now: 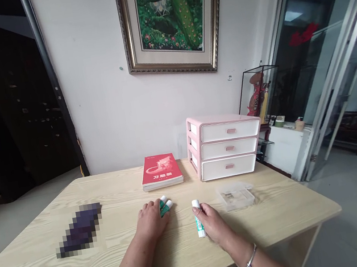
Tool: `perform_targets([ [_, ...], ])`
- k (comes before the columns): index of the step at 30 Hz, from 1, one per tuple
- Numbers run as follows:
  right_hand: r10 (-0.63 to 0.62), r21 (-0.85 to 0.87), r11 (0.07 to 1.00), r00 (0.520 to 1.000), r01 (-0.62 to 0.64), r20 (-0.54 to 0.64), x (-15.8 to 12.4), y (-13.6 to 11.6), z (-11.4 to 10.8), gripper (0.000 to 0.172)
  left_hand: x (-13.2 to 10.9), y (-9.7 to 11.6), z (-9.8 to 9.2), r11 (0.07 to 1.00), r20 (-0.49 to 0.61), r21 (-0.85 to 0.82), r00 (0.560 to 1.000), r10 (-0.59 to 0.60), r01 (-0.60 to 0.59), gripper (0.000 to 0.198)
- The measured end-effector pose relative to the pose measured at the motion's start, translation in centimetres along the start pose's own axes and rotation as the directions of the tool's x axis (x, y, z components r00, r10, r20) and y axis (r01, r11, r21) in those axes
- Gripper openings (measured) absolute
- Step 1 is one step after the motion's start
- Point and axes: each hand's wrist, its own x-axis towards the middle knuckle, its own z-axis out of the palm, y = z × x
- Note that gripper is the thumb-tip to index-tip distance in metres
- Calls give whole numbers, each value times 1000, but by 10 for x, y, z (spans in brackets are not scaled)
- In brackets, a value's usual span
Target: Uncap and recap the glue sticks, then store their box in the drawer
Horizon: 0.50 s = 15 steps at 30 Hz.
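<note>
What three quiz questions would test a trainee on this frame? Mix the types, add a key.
1. True or false: the left hand rests on the red book.
2. How many drawers does the pink-and-white unit show on its front?
3. The right hand holds: A) the clear box; B) a green-and-white tube; C) a dark purple item.

Key:
1. False; it is on white-capped tubes.
2. Three.
3. B.
</note>
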Motion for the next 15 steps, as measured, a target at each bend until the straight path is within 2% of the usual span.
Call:
perform_targets([
  [2, -18, -107, 994, 1000, 18, 10, -7, -3, -4, 34, -2, 1, 2, 1000, 0, -11, 1000, 28, -28, 46],
  [5, -135, -309, 942, 991, 132, 11, -20, -10, -24, 29, -5, 2, 7, 997, -5, -30, 997, 73, -74, 46],
  [8, -237, -481, 852, 971, 208, 0, -30, -10, -58, 29, -10, 4, 11, 993, -8, -42, 994, 110, -111, 46],
  [12, -263, -707, 685, 965, 174, -17, -32, 0, -109, 33, -16, 9, 12, 989, -22, -40, 990, 141, -141, 43],
  [15, -256, -766, 606, 964, 213, 66, -26, 5, -137, 31, -18, 12, 12, 991, -34, -32, 991, 128, -129, 41],
])
